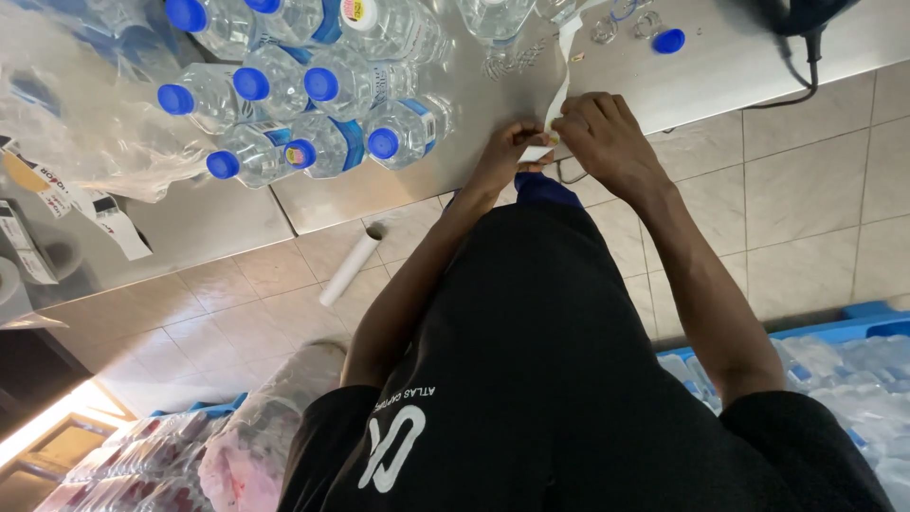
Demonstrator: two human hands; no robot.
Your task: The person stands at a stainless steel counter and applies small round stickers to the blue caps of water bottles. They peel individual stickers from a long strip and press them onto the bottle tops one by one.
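Hands meet at the near edge of the steel table [664, 76], both arms stretched forward and down from the body, elbows slightly bent, forearms converging. Left hand [507, 152] sits with its back up, fingers curled in and pinching the lower end of a narrow white paper strip [561, 81]. Right hand [602, 133] is just beside it, touching or nearly so, knuckles raised, fingers bent over and nipping the same strip a little higher. Strip runs up and away from the hands across the table top, slightly curved, its far end near clear bottles at the top of the view. Left of the hands, a cluster of clear water bottles with blue caps [303, 104] lies on the table, caps toward the viewer, crumpled clear plastic wrap [85, 114] beside them. A loose blue cap [668, 40] rests further back on the table, well apart from the hands. Below the table edge, a white tube [349, 268] lies on the tiled floor [806, 190]. Person wears a black shirt. Wrapped bottle packs [853, 370] stand on the floor at lower right.
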